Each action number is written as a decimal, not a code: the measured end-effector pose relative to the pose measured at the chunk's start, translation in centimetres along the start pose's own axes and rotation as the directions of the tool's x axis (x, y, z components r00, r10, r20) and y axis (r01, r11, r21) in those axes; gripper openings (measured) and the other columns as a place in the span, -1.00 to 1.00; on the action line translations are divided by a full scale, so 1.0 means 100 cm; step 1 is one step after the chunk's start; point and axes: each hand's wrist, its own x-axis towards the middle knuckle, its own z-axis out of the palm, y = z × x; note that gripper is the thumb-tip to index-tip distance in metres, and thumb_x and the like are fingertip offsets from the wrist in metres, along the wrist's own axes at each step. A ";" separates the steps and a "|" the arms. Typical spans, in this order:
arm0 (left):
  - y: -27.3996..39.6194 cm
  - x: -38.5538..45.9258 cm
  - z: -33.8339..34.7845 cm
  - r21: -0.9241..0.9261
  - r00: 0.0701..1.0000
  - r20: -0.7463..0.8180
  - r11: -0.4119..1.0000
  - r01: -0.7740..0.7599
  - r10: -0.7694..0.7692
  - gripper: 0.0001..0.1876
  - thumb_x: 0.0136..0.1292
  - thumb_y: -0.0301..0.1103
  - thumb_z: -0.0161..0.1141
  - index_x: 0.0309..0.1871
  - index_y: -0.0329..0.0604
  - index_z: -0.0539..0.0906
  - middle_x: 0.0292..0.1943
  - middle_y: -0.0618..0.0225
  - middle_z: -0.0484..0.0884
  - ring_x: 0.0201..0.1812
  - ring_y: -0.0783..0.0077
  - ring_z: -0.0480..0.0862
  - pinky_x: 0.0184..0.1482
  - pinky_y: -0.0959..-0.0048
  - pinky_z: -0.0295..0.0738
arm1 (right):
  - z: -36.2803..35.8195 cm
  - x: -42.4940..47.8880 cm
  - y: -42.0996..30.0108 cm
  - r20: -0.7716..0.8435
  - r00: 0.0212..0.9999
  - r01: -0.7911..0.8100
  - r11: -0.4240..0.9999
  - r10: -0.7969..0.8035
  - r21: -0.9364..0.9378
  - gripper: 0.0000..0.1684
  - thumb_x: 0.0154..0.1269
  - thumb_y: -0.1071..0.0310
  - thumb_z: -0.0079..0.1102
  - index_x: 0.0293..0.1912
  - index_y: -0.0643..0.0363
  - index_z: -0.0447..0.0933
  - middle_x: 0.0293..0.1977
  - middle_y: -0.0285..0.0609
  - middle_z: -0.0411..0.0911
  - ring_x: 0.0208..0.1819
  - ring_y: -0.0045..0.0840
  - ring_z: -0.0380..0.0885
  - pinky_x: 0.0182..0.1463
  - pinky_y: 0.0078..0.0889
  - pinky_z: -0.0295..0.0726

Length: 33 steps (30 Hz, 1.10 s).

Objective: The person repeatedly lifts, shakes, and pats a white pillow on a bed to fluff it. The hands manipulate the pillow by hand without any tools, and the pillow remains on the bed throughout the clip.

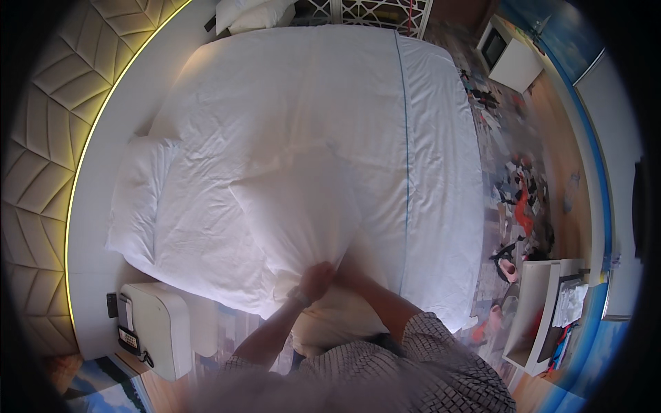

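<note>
A white pillow [302, 206] lies over the near part of a large bed, its near end gathered at my hands. My left hand [316, 281], with a band at the wrist, is closed on the gathered white fabric. My right hand [343, 268] is beside it, mostly hidden behind the fabric and the other hand, so its fingers do not show. Pale cloth or another pillow [335, 317] sits below my hands, against my body. Another white pillow [139, 193] rests at the bed's left end. The white bed sheet [335, 88] is wrinkled, with a blue line of piping to the right.
A white bedside table [160, 325] with a telephone [128, 339] stands at lower left. Pink shoes [508, 270] lie on the patterned floor right of the bed, near an open white shelf unit [532, 310]. More white pillows [261, 15] are beyond the bed's far edge.
</note>
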 end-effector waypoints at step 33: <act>-0.005 -0.029 -0.001 0.193 0.967 0.244 0.974 -0.115 0.066 -0.81 0.36 -0.19 0.15 -0.23 -0.10 0.60 -0.29 0.18 0.68 -0.21 -0.01 0.68 -0.15 0.04 0.56 | -0.043 -0.106 0.051 -0.057 0.723 -0.689 0.714 0.688 -0.122 -0.78 0.26 0.34 0.12 -0.13 0.23 0.45 -0.23 0.24 0.64 -0.08 0.18 0.61 0.00 0.20 0.55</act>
